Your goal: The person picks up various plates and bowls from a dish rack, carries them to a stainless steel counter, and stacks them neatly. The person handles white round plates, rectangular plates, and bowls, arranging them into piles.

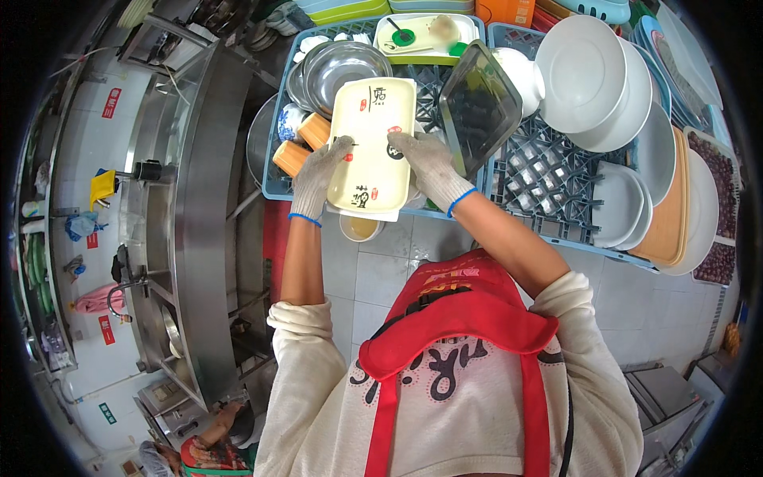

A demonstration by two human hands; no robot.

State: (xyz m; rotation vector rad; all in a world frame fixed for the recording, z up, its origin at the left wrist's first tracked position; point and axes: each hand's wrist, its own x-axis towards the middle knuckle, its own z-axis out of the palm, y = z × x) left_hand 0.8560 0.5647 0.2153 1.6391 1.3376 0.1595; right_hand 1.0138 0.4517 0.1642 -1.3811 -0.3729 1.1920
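We hold a cream tray (pixel 370 143) over the blue rack (pixel 509 179).
Our left hand (pixel 318 179) and right hand (pixel 429 167) grip its near end, probably to steady it; orange cups (pixel 302 143) stand left in the rack.

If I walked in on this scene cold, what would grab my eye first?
Probably the pale yellow rectangular tray at centre, gripped by both gloved hands, the left hand on its left edge and the right hand on its right. It is held over a blue dish rack crowded with steel bowls and orange cups. To the right, stacked white plates stand out, and the red apron fills the foreground.
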